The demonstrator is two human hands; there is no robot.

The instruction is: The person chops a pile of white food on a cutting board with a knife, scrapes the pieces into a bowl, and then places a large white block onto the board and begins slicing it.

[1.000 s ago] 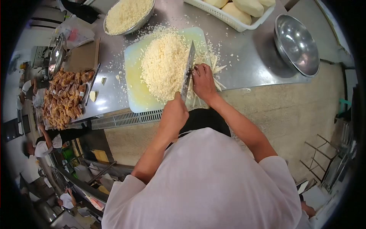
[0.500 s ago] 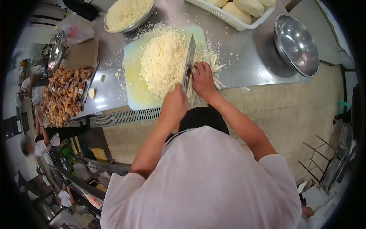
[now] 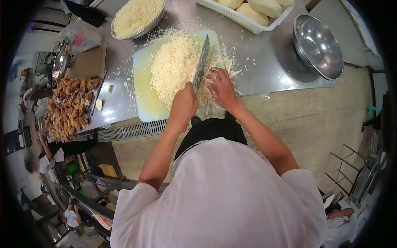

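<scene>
My left hand (image 3: 184, 104) is closed round the handle of a broad-bladed knife (image 3: 201, 62), its blade tilted up and away over the cutting board (image 3: 145, 97). To the right of the blade, my right hand (image 3: 223, 89) curls its fingers over pale vegetable strips (image 3: 232, 73), some of which stick out past the hand. A large heap of finely chopped pale vegetable (image 3: 173, 68) covers much of the board, left of the knife. Loose bits lie scattered round the board.
Beyond the board stand a metal bowl of chopped pieces (image 3: 138, 18) and a white basket (image 3: 252, 25) of peeled tubers. An upturned-looking metal bowl (image 3: 318, 47) leans at the right. Browned food pieces (image 3: 68, 105) are piled on the left. Other people (image 3: 45, 161) are at far left.
The knife has shifted left, away from my right hand, and a gap with chopped bits shows between them. My right hand's fingers are bent more loosely over the strips.
</scene>
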